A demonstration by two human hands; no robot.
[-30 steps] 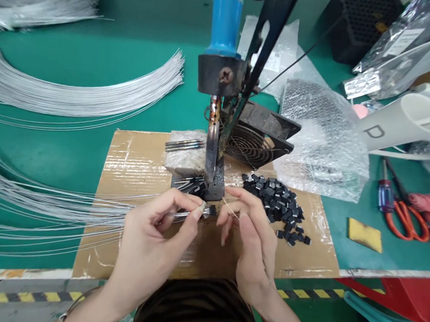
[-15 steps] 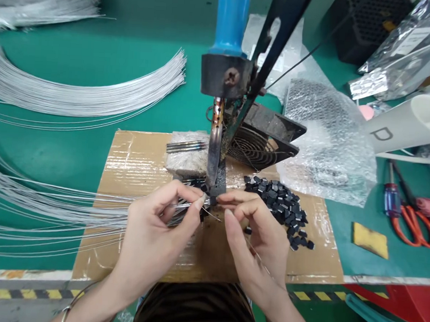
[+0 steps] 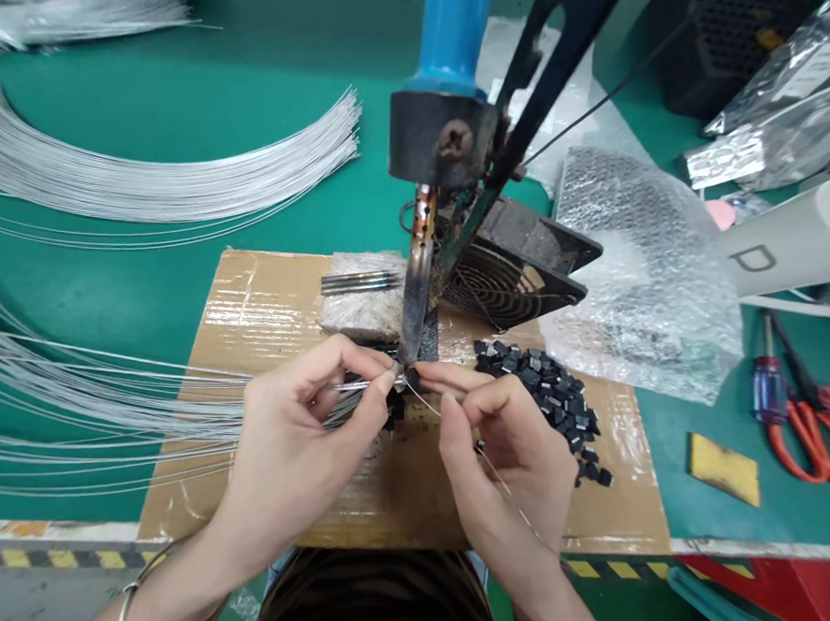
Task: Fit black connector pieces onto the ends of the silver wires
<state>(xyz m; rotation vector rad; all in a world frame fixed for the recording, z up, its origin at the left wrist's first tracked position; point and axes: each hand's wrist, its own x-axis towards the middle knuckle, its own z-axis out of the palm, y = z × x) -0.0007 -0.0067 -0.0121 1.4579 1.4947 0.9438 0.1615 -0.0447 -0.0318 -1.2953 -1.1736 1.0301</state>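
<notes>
My left hand pinches the end of a thin silver wire that runs off to the left. Its fingertips sit right under the tip of a mounted soldering iron with a blue handle. My right hand is closed in a pinch on a fine strand of solder wire and a small black part, held against the iron tip. Both hands meet over a taped cardboard sheet.
A heap of small black parts lies right of the iron, with a black fan and bubble wrap behind. Bundles of silver wire fan out on the green mat at left. Scissors, a screwdriver and a yellow sponge lie at right.
Both hands have risen toward the iron tip. My right hand has closed in from the right until its fingertips meet the left hand's under the tip.
</notes>
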